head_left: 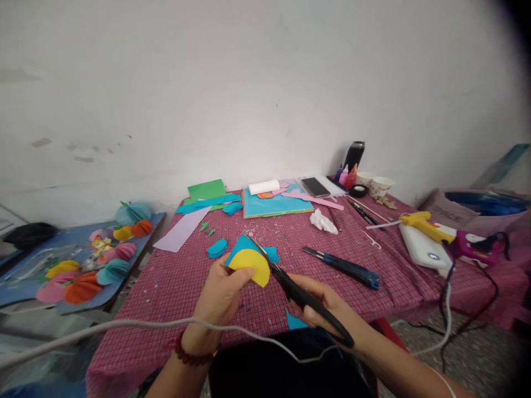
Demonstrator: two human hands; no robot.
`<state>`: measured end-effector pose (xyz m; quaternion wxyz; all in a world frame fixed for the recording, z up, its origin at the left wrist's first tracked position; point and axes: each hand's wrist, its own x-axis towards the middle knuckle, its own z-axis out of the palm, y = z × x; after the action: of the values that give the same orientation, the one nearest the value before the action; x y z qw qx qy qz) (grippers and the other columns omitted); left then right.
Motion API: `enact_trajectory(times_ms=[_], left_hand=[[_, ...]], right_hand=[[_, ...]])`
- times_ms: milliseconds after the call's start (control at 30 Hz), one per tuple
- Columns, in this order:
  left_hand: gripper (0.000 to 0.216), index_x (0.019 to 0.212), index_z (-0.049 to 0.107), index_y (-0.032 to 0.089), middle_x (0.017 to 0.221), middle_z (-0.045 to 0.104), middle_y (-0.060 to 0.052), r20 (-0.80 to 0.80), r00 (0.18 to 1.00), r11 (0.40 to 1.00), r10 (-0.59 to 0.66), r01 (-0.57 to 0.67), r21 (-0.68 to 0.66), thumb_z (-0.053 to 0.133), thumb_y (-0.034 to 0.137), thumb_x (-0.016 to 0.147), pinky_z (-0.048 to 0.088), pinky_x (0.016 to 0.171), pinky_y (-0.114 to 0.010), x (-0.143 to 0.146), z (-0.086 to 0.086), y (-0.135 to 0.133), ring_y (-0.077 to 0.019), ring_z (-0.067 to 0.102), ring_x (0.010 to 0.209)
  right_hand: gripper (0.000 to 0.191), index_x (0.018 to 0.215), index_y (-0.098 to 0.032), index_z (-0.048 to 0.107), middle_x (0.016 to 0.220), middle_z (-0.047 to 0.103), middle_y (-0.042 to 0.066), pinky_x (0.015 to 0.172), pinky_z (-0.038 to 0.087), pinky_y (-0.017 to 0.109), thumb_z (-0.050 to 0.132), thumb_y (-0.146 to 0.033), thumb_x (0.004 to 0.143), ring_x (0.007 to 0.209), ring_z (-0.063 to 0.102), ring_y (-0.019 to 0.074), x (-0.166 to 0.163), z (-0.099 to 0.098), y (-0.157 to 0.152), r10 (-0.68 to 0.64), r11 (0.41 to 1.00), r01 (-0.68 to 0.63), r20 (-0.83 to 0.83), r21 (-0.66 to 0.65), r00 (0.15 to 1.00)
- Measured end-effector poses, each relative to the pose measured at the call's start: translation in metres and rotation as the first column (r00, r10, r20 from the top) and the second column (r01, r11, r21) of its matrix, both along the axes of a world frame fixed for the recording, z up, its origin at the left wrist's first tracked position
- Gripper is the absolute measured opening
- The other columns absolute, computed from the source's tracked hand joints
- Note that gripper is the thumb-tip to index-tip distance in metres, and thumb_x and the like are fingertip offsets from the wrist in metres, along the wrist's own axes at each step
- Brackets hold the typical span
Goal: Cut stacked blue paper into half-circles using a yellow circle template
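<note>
Closest to the lens, a white cable (124, 326) sags across both forearms, passing over the left wrist with its red bead bracelet (189, 355). Far to the left, a low blue board (25, 282) carries folded paper fans in pink, yellow, orange and teal. On the checked pink tablecloth (166, 287), a lilac paper sheet (182, 230) lies near the left edge, with a small teal half-circle (217, 248) just right of it.

Left hand (219, 296) is nearly closed: the thumb presses the front of a yellow paper semicircle (251, 265) and the curled fingers back it from behind, pinching it together with a blue paper piece (244, 244) that shows above and behind the yellow. Both papers are held up off the table, just above its near edge.

Black scissors (290, 284) meet the yellow piece at its right edge; the slim blades are only slightly parted there. Right hand (321, 312) is wrapped around the handles, fingers through the loops and drawn in close.

Further right lie a dark blue pen-like tool (342, 267), a crumpled white tissue (323, 221), then a white power bank (423, 249) with a yellow glue gun (423, 224) beside it.
</note>
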<state>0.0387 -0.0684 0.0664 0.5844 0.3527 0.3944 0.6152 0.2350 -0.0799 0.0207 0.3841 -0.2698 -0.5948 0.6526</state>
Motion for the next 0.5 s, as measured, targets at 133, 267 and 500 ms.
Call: enact_trajectory(times_ms=[133, 267, 500], left_hand=[[0.018, 0.070, 0.069, 0.012, 0.064, 0.067, -0.003, 0.031, 0.997, 0.997, -0.066, 0.068, -0.033, 0.074, 0.012, 0.053, 0.048, 0.058, -0.023, -0.003, 0.002, -0.001, -0.0130, 0.060, 0.058], [0.018, 0.069, 0.068, 0.011, 0.062, 0.066, -0.004, 0.039, 0.994, 0.994, -0.100, 0.102, -0.044, 0.074, 0.012, 0.052, 0.047, 0.055, -0.024, -0.003, 0.004, -0.001, -0.0137, 0.060, 0.055], [0.019, 0.072, 0.069, 0.012, 0.068, 0.068, -0.004, 0.022, 0.983, 0.982, -0.181, 0.182, -0.042, 0.073, 0.011, 0.054, 0.049, 0.060, -0.025, -0.008, 0.002, 0.000, -0.0141, 0.061, 0.061]], right_hand=[[0.061, 0.124, -0.019, 0.056, 0.074, 0.048, 0.001, 0.051, 0.030, 0.021, 0.066, -0.052, 0.073, 0.060, 0.035, 0.0094, 0.005, 0.002, -0.001, 0.011, 1.000, -0.011, -0.009, 0.022, 1.000], [0.060, 0.124, -0.020, 0.057, 0.074, 0.048, 0.001, 0.051, 0.030, 0.021, 0.065, -0.052, 0.074, 0.060, 0.035, 0.0094, 0.010, 0.004, -0.001, 0.030, 0.999, -0.031, 0.012, 0.029, 0.999], [0.058, 0.128, -0.022, 0.055, 0.072, 0.044, 0.000, 0.048, 0.024, 0.020, 0.061, -0.051, 0.078, 0.058, 0.029, 0.0082, 0.020, 0.015, -0.002, 0.090, 0.995, -0.094, 0.080, 0.045, 0.993]])
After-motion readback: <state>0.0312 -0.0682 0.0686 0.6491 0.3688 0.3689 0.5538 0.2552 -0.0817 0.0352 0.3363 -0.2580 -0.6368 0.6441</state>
